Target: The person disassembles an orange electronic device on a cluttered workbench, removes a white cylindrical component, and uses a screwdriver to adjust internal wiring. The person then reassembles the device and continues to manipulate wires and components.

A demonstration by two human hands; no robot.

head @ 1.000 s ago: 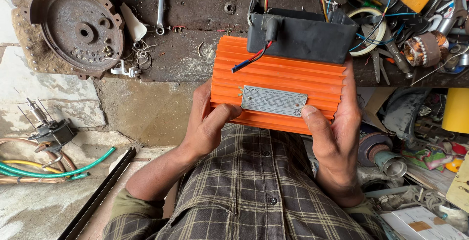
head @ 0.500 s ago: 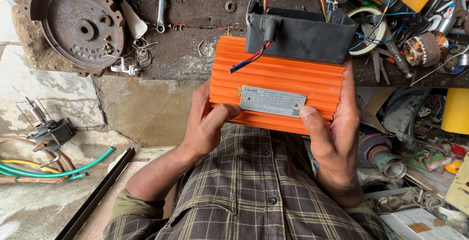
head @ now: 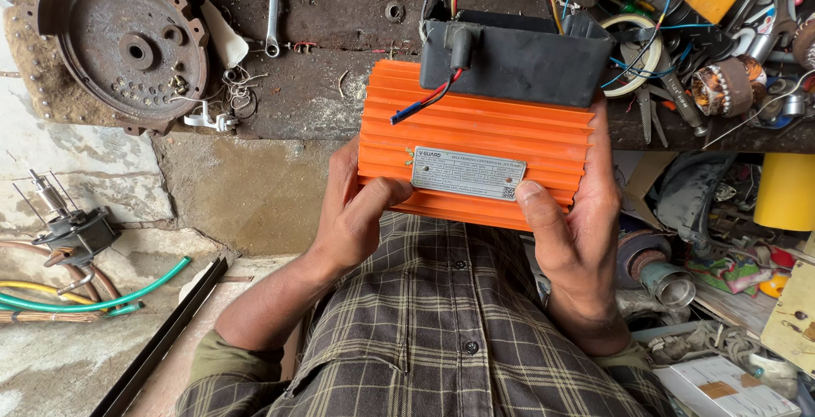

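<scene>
Finned casing (head: pixel 475 141) between both hands – terminal box (head: pixel 518 60) on its far end

Matt ribbed orange casing (head: pixel 475 141) between both hands, brushed metal nameplate (head: pixel 468 172) by the thumbs, matt black plastic box (head: pixel 518 56) above, rusty rough metal disc (head: pixel 127 47) far left

Olive-brown plaid buttoned shirt (head: pixel 441 332), rolled sleeves.
</scene>
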